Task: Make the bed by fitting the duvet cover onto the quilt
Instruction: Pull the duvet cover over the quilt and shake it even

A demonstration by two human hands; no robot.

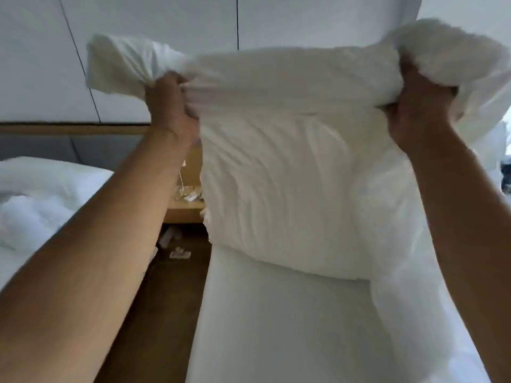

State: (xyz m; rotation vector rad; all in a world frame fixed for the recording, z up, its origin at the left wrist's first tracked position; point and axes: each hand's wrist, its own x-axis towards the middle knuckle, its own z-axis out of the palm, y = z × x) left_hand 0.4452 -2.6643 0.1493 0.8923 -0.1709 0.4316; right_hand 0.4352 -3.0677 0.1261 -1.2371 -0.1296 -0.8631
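Both grips, left hand (pixel 172 99) and right hand (pixel 414 102), clench the covered quilt (pixel 279 175) aloft over the bed (pixel 276 327), probably mid-shake; spreading should follow.

Two bare forearms entering from the lower left and lower right of the frame — no sleeves, no cuffs, nothing worn on either as far as the edges show. Left hand (pixel 170 102) and right hand (pixel 414 106) ungloved — no rings, watch or bands visible at the wrists. Faint hair along the left forearm; fingernails too blurred to make out
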